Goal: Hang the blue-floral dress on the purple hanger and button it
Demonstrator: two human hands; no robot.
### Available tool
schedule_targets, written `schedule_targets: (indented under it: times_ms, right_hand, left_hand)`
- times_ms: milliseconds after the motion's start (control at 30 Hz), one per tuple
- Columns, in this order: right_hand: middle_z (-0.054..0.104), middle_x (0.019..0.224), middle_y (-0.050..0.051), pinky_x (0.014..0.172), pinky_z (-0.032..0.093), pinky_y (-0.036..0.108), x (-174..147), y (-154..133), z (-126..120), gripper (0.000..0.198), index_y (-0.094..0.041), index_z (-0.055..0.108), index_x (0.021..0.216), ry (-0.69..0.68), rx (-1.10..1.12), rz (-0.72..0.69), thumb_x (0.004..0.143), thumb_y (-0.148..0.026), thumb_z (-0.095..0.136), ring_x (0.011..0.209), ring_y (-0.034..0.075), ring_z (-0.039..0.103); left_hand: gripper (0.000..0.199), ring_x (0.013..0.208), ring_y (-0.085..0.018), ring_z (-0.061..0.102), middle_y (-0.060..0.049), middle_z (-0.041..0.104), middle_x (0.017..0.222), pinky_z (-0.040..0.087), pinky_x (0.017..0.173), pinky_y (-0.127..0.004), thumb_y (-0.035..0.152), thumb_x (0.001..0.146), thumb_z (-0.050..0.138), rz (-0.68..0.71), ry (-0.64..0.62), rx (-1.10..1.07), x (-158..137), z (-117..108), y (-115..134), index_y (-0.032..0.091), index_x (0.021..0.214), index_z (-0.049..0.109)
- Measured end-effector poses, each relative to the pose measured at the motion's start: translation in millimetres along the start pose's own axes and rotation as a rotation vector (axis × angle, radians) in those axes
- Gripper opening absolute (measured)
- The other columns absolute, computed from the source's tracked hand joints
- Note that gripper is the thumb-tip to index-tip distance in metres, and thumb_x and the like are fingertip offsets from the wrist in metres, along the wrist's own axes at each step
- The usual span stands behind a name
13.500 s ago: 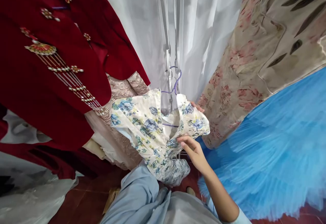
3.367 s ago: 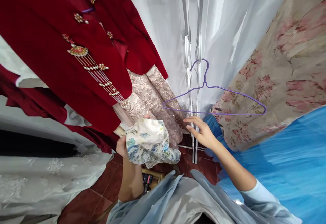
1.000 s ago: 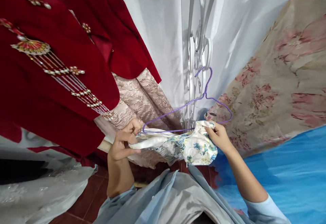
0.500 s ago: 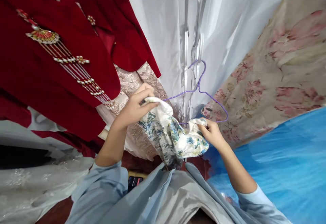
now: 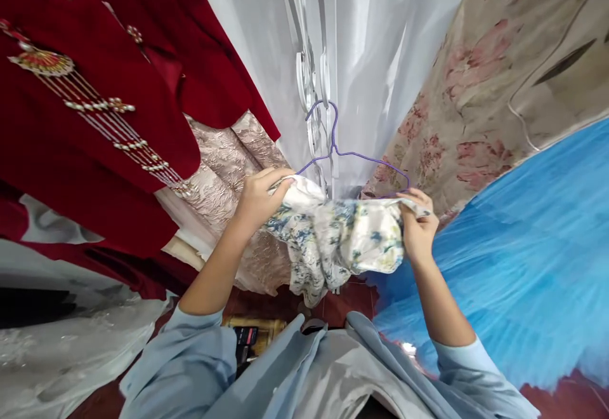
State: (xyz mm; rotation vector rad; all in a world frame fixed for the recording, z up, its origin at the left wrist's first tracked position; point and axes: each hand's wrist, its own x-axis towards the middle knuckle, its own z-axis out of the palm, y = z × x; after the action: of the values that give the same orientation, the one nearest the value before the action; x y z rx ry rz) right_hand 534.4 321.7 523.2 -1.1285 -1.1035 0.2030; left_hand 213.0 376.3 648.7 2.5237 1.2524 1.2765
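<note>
A white garment with a blue and green floral print (image 5: 340, 235) is stretched between my two hands. My left hand (image 5: 264, 200) pinches its upper left edge, closed on the cloth. At the other end, my right hand (image 5: 419, 222) grips the garment's upper right edge near the hanger's tip. The purple hanger (image 5: 333, 147) rises behind the garment, its left arm reaching the cloth by my left hand. Its lower bar is mostly hidden by the fabric. The hook sits close to several white hanging hooks, and I cannot tell whether it rests on anything.
On the left hangs a red garment (image 5: 137, 82) with beaded tassels, over a pink textured garment (image 5: 216, 152). White drapery (image 5: 375, 38) is behind. To the right are beige floral fabric (image 5: 476, 101) and blue tulle (image 5: 514, 254). A wooden item (image 5: 269, 333) lies low on the red floor.
My right hand has moved up and outward, pulling the garment's right edge wider and flatter. The view has shifted, so the hanging clothes and hanger appear further left.
</note>
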Motion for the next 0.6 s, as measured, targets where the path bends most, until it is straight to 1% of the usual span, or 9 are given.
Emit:
schedule_targets:
  times_ms: [33,100,200,267,333,400,467,533,600]
  right_hand:
    - [0.070,0.113,0.011,0.110,0.043,0.048,7.8,6.8,-3.3,0.020,-0.021,0.080,0.097,0.070,0.006,0.028,0.088,-0.033,0.066,0.121,0.028,0.060]
    - [0.072,0.105,0.011,0.105,0.046,0.046,25.4,16.8,-6.2,0.023,-0.019,0.079,0.094,0.118,0.019,0.061,0.087,-0.037,0.068,0.111,0.027,0.064]
    - [0.074,0.093,0.009,0.090,0.052,0.039,49.3,22.0,-8.3,0.025,-0.017,0.077,0.088,0.063,0.054,0.059,0.087,-0.040,0.067,0.091,0.023,0.068]
    - [0.075,0.090,0.008,0.080,0.054,0.035,58.0,21.4,-13.7,0.025,-0.017,0.075,0.088,0.025,0.034,0.017,0.087,-0.041,0.065,0.083,0.021,0.069]
    - [0.075,0.088,0.006,0.075,0.054,0.034,60.4,20.7,-22.0,0.025,-0.019,0.073,0.089,-0.018,-0.029,-0.061,0.088,-0.042,0.064,0.082,0.022,0.070]
    - [0.075,0.088,0.006,0.076,0.055,0.035,59.7,21.0,-29.2,0.022,-0.021,0.069,0.091,-0.056,-0.071,-0.142,0.090,-0.042,0.063,0.085,0.024,0.073]
    - [0.076,0.095,0.007,0.078,0.057,0.037,59.8,21.7,-32.2,0.022,-0.022,0.067,0.105,-0.053,-0.045,-0.166,0.092,-0.040,0.061,0.087,0.025,0.075]
    - [0.075,0.107,0.009,0.077,0.057,0.038,62.7,21.7,-31.7,0.036,-0.023,0.061,0.127,-0.024,-0.022,-0.153,0.093,-0.036,0.059,0.088,0.025,0.076]
    - [0.075,0.114,0.011,0.077,0.057,0.037,66.9,19.5,-31.8,0.042,-0.022,0.062,0.133,-0.010,-0.076,-0.175,0.092,-0.033,0.058,0.092,0.026,0.076]
  left_hand:
    - [0.022,0.095,-0.019,0.070,-0.004,0.076,0.101,0.052,0.092,-0.029,0.027,0.095,0.057,0.003,0.006,-0.009,-0.7,3.6,0.9,0.018,0.103,0.076]
    - [0.021,0.094,-0.019,0.070,-0.004,0.077,0.101,0.053,0.091,-0.028,0.025,0.094,0.059,0.008,-0.001,-0.032,-0.1,9.5,3.8,0.018,0.102,0.077]
    - [0.021,0.093,-0.018,0.070,-0.004,0.077,0.100,0.053,0.089,-0.028,0.025,0.094,0.059,0.004,-0.007,-0.045,2.3,14.5,4.2,0.018,0.102,0.077]
    - [0.021,0.092,-0.018,0.070,-0.004,0.076,0.098,0.052,0.088,-0.028,0.027,0.094,0.060,-0.016,-0.003,-0.039,3.3,15.8,-0.7,0.017,0.102,0.077]
    - [0.022,0.092,-0.019,0.069,-0.004,0.075,0.098,0.052,0.088,-0.028,0.029,0.095,0.059,-0.043,-0.013,-0.033,4.0,17.3,-8.6,0.018,0.102,0.077]
    - [0.022,0.093,-0.019,0.068,-0.004,0.074,0.098,0.051,0.088,-0.029,0.029,0.096,0.057,-0.060,-0.045,-0.027,5.1,20.0,-16.2,0.018,0.102,0.075]
    - [0.022,0.094,-0.019,0.067,-0.004,0.073,0.099,0.050,0.089,-0.029,0.029,0.097,0.055,-0.056,-0.076,-0.019,7.3,24.4,-21.3,0.018,0.099,0.074]
    - [0.021,0.093,-0.020,0.066,-0.004,0.072,0.098,0.049,0.088,-0.030,0.030,0.097,0.054,-0.041,-0.087,-0.009,10.3,29.1,-23.8,0.019,0.097,0.072]
    - [0.020,0.092,-0.020,0.065,-0.004,0.071,0.096,0.048,0.087,-0.030,0.031,0.097,0.054,-0.030,-0.086,-0.005,13.6,32.4,-25.7,0.019,0.094,0.070]
